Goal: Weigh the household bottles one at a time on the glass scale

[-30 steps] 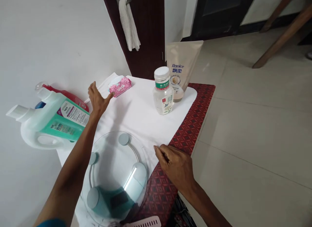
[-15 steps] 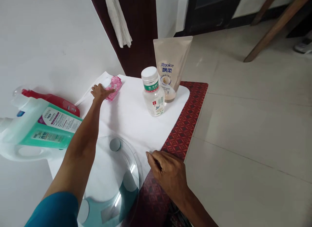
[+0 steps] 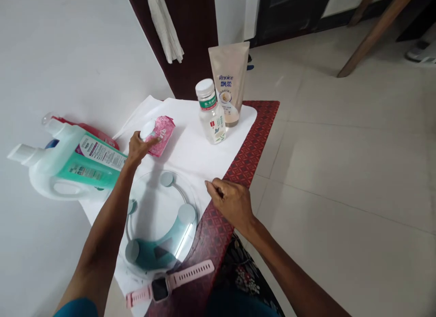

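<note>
My left hand [image 3: 136, 148] is closed on a pink patterned packet with a white lid [image 3: 163, 137], which looks like a wet-wipes pack. Its thumb lies across the front, and the other fingers are partly hidden behind. My right hand [image 3: 231, 199] is curled into a loose fist by the table's right edge, and nothing shows in it. Between my arms lies a round glass scale [image 3: 155, 258] with grey round pads. Beyond my right hand stand a clear bottle with a white cap [image 3: 213, 119] and a beige Rejoice tube [image 3: 230, 69].
A green detergent jug [image 3: 102, 174] and a red bottle [image 3: 97, 131] lean by the wall on the left. A pink-strapped smartwatch [image 3: 160, 289] lies at the near edge. White paper [image 3: 190, 160] covers part of the red patterned table [image 3: 247, 160]. A white cloth [image 3: 166, 31] hangs behind.
My left hand has drawn the pink packet nearer, and more of its front shows. The view has shifted, bringing the smartwatch into sight. My right hand stays curled.
</note>
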Motion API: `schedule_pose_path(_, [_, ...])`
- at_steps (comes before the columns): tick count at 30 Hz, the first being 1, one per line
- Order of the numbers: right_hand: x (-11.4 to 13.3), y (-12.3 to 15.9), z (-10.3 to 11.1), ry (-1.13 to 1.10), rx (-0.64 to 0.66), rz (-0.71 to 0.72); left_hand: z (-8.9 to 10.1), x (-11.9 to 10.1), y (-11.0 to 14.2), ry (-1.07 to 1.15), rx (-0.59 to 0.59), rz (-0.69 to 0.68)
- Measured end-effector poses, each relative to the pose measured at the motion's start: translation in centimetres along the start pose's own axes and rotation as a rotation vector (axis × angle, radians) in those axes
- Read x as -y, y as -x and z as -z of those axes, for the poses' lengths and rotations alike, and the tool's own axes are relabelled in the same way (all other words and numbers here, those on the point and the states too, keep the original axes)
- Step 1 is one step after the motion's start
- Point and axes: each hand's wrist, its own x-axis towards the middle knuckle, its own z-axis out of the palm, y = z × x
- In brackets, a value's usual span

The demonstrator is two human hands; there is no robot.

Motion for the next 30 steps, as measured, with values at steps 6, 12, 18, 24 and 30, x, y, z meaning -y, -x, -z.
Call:
schedule_pose_path(6, [0.1, -0.1, -0.1, 0.002, 0.071, -0.081, 8.9, 2.3, 11.5, 0.100, -0.123, -0.219])
schedule_pose_path(12, [0.4, -0.2, -0.1, 0.052, 0.117, -0.112, 12.4, 5.9, 21.8, 0.025, -0.074, -0.212])
schedule_pose_path(18, [0.6, -0.1, -0.2, 0.107, 0.134, -0.101, 9.5, 8.8, 24.3, 0.071, 0.093, -0.241])
schedule_pose_path(24, [0.9, 0.0, -0.1, 0.116, 0.130, -0.107, 10.4, 9.9, 24.4, 0.272, -0.079, -0.232])
schedule_pose_path(30, [1.2, 0.2, 0.1, 0.105, 0.130, -0.112, 10.7, 13.9, 28.4, 0.516, -0.626, 0.170])
